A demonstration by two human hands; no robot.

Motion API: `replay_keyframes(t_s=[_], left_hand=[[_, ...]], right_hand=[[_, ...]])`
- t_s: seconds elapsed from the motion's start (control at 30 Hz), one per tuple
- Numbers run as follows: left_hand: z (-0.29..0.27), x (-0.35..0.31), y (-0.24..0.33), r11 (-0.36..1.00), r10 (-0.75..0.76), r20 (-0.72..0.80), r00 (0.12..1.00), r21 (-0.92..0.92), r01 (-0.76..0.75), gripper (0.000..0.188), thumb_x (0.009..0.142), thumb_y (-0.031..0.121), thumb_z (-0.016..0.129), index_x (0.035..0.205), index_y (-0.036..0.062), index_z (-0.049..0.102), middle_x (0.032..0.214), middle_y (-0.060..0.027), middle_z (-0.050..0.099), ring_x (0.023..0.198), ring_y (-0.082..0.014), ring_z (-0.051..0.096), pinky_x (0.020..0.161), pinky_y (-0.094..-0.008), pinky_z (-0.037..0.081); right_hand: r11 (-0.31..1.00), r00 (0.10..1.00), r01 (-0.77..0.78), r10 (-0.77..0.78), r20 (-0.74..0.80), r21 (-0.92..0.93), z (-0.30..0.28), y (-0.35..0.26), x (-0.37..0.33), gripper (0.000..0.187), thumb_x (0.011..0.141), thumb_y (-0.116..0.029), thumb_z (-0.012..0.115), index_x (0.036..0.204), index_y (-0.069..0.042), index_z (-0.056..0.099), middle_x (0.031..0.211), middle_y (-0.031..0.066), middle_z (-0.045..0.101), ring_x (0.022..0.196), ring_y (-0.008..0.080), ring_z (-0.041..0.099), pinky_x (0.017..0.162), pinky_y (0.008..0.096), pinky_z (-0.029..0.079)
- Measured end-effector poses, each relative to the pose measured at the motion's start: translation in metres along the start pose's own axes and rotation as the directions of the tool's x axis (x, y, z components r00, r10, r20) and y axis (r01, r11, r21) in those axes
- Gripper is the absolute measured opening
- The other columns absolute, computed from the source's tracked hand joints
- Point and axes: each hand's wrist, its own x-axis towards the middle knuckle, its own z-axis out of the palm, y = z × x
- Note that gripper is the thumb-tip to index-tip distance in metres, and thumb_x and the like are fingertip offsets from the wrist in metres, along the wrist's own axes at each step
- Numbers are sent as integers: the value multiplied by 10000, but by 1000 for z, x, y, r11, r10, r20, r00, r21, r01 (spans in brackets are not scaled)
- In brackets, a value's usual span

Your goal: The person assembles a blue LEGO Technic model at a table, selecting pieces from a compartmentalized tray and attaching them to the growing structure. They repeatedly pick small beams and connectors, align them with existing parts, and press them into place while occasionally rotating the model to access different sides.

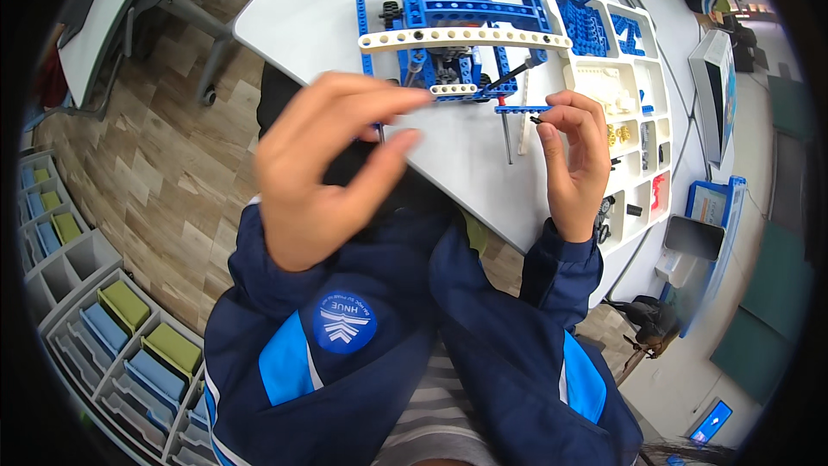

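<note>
A model built of blue beams, grey gears and black axles (457,9) stands on the white table, with a long white beam (466,37) across its near side. My left hand (323,164), slightly blurred, hovers at the model's near left corner; its thumb and fingers are apart and nothing shows between them. Beside the near right corner, my right hand (573,155) pinches a small black peg (536,120) between thumb and fingers. Right by those fingertips, a thin blue beam (522,109) sticks out from the model, and a grey axle (507,138) points down beneath it.
Right of the model lies a white sorting tray (634,116) with blue, white, yellow, black and red parts in compartments. The table edge (483,217) runs in front of me. A grey rack with green and blue bins (129,311) stands at lower left.
</note>
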Motion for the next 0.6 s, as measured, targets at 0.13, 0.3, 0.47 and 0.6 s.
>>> replay_keyframes(t_s=[0.13,0.3,0.47,0.6], left_hand=[[32,19,16,992,109,103,989,54,-115,258,799,6,731,1051,54,696,881,-89,647,722,-234,651,598,-312,522],[53,19,23,989,26,136,990,142,-45,234,843,89,709,1067,38,668,824,-83,621,670,-263,647,582,-350,525],[79,25,9,998,-2,140,990,67,-7,214,861,114,689,1057,31,668,829,-116,633,696,-296,653,585,-369,520],[82,25,3,1000,-20,144,989,13,18,152,851,93,694,987,26,685,820,-119,636,707,-310,650,604,-381,515]], right_hand=[[987,1000,15,-16,6,159,-1,-10,1,127,872,71,605,987,15,607,1203,136,564,1059,200,574,932,321,463],[955,999,-14,3,39,295,4,-15,0,123,899,59,593,1016,22,593,1217,145,557,1085,197,571,944,314,467],[912,998,-26,-1,67,409,5,-16,1,117,932,61,562,1048,45,568,1245,169,556,1134,205,573,939,324,494],[882,992,-87,119,-42,463,4,-18,5,111,940,68,554,1051,63,558,1143,167,618,1051,213,632,896,329,527]])
